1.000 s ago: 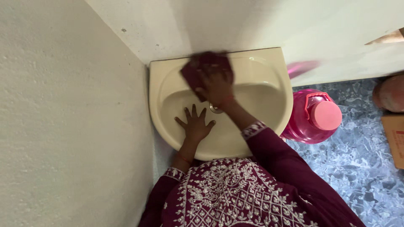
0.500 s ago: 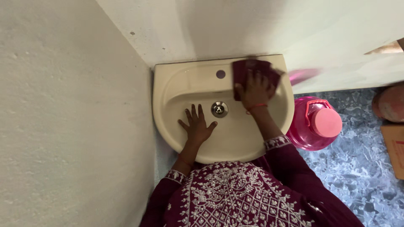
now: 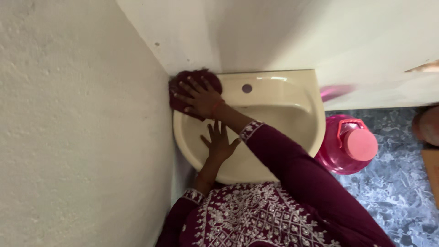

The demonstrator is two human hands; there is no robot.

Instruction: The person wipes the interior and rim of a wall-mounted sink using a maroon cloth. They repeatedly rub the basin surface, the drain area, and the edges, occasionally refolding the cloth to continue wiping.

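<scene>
A cream wall-mounted sink (image 3: 292,103) sits in the corner of two white walls. My right hand (image 3: 199,97) reaches across and presses a dark maroon cloth (image 3: 183,82) onto the sink's back left corner, against the wall. My left hand (image 3: 219,142) lies flat with fingers spread inside the basin, partly under my right forearm. A tap hole (image 3: 247,88) shows on the sink's back ledge. The drain is hidden by my right arm.
A pink plastic jug with a lighter pink cap (image 3: 350,144) stands on the blue mottled floor (image 3: 393,196) right of the sink. A pink blurred object (image 3: 336,90) pokes out behind the sink's right edge. Brown things (image 3: 427,126) lie at the far right.
My right hand has swept the cloth from the sink's back right corner across to its back left corner. My left hand has stayed flat in the basin.
</scene>
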